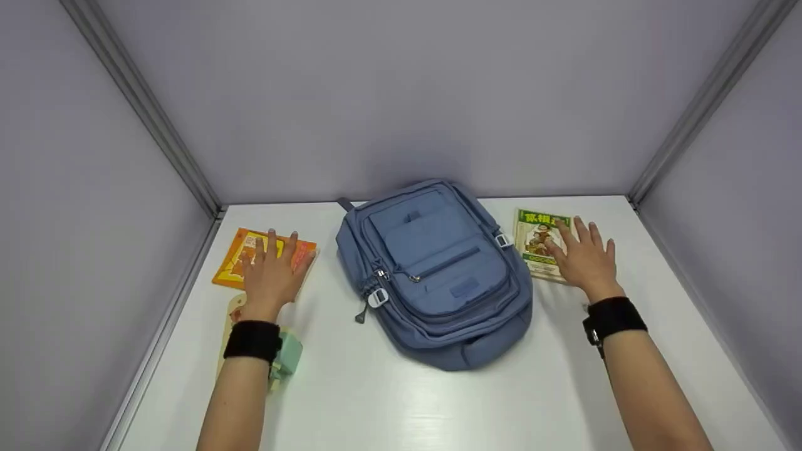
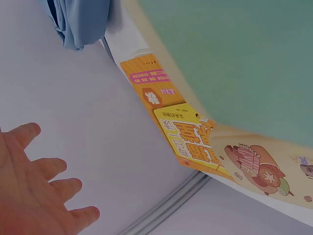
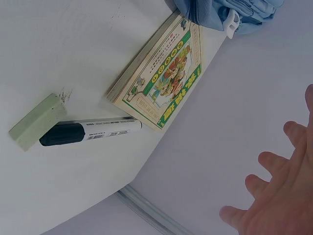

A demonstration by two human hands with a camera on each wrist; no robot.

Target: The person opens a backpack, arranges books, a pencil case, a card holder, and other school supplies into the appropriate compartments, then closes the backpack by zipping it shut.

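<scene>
Your left hand (image 1: 270,275) is lying flat with its fingers spread and straight, resting on top of the orange book (image 1: 239,254) at the left side of the white table (image 1: 401,401); nothing is being gripped. Your right hand (image 1: 584,258) is doing the same on the other side, fingers straight and apart, resting over the near right part of the green book (image 1: 536,241), with nothing pinched between them.

Between your two hands the blue backpack (image 1: 438,269) is lying flat on its back, front pockets facing up and zips closed, its top end pointing toward the back wall. The green book is sitting just beside the backpack's right edge, while the orange book is lying a little apart from its left edge.

Under your left forearm a pale picture board (image 1: 233,313) is lying on the table, partly tucked under the orange book, and a mint-green block (image 1: 288,354) is showing beside your wristband. In the right wrist view, a black marker (image 3: 90,132) and a pale green eraser (image 3: 36,121) are lying touching each other near the green book (image 3: 164,81).
</scene>
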